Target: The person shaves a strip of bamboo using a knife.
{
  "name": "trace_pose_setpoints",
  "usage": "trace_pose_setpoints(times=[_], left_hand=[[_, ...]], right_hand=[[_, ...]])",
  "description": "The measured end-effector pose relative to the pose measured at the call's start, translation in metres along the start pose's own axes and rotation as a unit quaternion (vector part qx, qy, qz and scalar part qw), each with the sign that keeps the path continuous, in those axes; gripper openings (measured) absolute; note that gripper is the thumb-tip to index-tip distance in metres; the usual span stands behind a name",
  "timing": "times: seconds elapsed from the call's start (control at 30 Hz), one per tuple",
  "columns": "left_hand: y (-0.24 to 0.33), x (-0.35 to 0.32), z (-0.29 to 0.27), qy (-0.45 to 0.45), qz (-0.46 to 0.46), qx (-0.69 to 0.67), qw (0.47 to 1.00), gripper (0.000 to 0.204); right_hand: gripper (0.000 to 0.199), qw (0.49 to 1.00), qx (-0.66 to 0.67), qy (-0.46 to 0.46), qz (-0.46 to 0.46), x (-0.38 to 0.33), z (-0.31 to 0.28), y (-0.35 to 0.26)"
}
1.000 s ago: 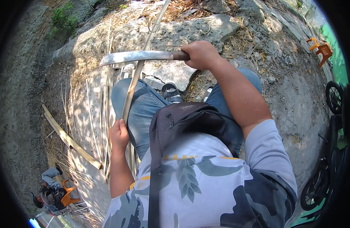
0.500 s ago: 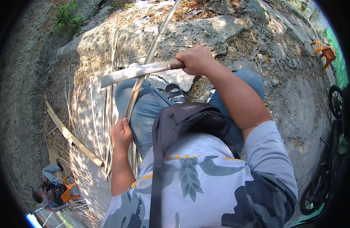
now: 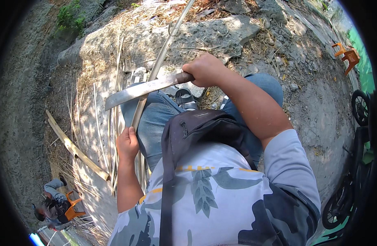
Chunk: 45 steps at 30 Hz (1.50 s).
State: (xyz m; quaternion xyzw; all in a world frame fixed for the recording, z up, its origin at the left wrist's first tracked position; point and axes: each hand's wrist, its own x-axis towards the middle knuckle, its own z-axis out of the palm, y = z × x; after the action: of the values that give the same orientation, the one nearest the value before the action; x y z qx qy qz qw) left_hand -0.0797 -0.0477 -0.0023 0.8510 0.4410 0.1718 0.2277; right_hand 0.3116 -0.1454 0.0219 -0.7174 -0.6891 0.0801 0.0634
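Observation:
My right hand point(image 3: 207, 70) is closed round the dark handle of a machete point(image 3: 141, 90). Its long metal blade points left and lies across a bamboo strip point(image 3: 164, 50), over my left thigh. The strip runs slantwise from the top of the view down to my left hand point(image 3: 127, 144), which grips its lower end with the thumb along it. Past the blade, the strip's far part extends over a rough stone slab point(image 3: 204, 37). Whether the blade's edge bites into the bamboo cannot be made out.
Several thin bamboo strips point(image 3: 112, 135) lie on the ground left of my leg, beside a thicker split bamboo piece point(image 3: 75, 149). At lower left a person point(image 3: 53, 205) sits on an orange chair point(image 3: 75, 207). Orange chairs point(image 3: 347, 57) and a bicycle wheel point(image 3: 360, 107) are at right.
The machete and my right hand have moved a little toward me and left, bringing the blade lower along the bamboo strip. My left hand keeps its grip on the strip.

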Motion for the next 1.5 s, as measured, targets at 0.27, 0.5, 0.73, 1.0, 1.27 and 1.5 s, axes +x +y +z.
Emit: trace_pose_setpoints(times=[0.27,0.5,0.73,1.0,1.27,1.5], left_hand=[[-0.009,-0.001,0.011,0.028,0.028,-0.033,0.999,0.038],[-0.012,0.0,0.005,-0.003,0.006,-0.041,0.999,0.039],[-0.01,-0.003,0.008,0.008,0.007,-0.026,1.0,0.038],[-0.015,-0.003,0.011,0.018,0.026,-0.05,0.998,0.037],[-0.006,0.0,0.007,0.003,0.012,-0.03,0.999,0.037],[-0.01,-0.005,0.012,0.03,0.018,-0.057,0.998,0.037]], right_hand=[[0.022,0.969,0.151,0.043,0.19,-0.009,-0.004,0.052],[0.018,0.99,0.079,0.046,0.107,-0.011,-0.006,0.021],[0.015,0.995,0.029,0.1,0.0,-0.004,-0.002,0.023],[0.027,0.963,0.129,0.064,0.228,-0.012,-0.006,0.057],[0.014,0.997,0.012,0.061,-0.038,-0.002,0.004,0.011],[0.021,0.981,0.098,0.069,0.151,-0.005,-0.008,0.05]])
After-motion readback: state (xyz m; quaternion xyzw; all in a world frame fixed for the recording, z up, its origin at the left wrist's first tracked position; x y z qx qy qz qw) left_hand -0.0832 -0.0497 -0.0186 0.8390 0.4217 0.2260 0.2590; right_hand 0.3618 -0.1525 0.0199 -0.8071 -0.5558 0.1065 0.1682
